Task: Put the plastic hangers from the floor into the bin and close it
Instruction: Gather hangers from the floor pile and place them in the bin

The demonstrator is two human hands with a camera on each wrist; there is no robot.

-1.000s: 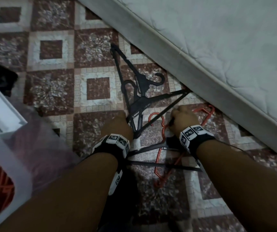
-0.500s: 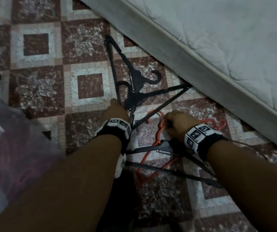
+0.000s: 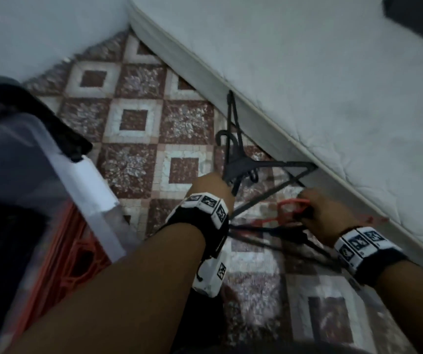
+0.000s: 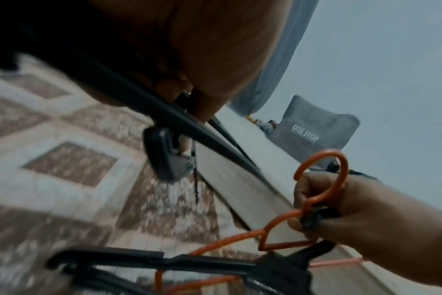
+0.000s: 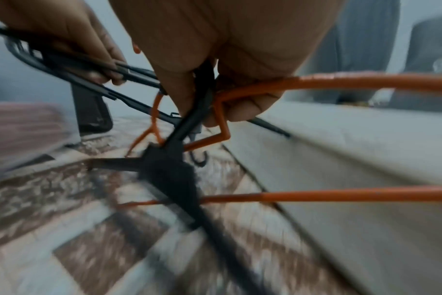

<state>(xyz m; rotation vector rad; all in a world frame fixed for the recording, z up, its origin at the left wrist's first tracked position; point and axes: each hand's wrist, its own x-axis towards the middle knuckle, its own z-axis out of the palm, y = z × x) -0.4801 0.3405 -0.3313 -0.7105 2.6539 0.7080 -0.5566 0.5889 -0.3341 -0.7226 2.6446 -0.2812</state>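
Black plastic hangers (image 3: 241, 162) stick up from my left hand (image 3: 211, 185), which grips their bars; in the left wrist view my fingers (image 4: 179, 87) curl round a black bar (image 4: 129, 87). My right hand (image 3: 320, 213) grips an orange hanger (image 3: 289, 204) and a black hanger (image 3: 281, 232) by their necks; the right wrist view shows the orange hanger (image 5: 341, 79) and the black hanger's neck (image 5: 197, 107) held in my fingers. The clear bin (image 3: 21, 190) with a white rim stands at the left, open, with orange hangers (image 3: 72, 254) seen through its wall.
A white mattress (image 3: 307, 85) runs diagonally along the right, close behind the hangers. The patterned tile floor (image 3: 133, 121) lies between bin and mattress. A dark object (image 3: 52, 123) sits behind the bin. A grey pillow (image 4: 313, 129) lies on the mattress.
Both hands have lifted the hangers off the floor and the black ones now stand upright. The view has swung so the bin shows at the left.
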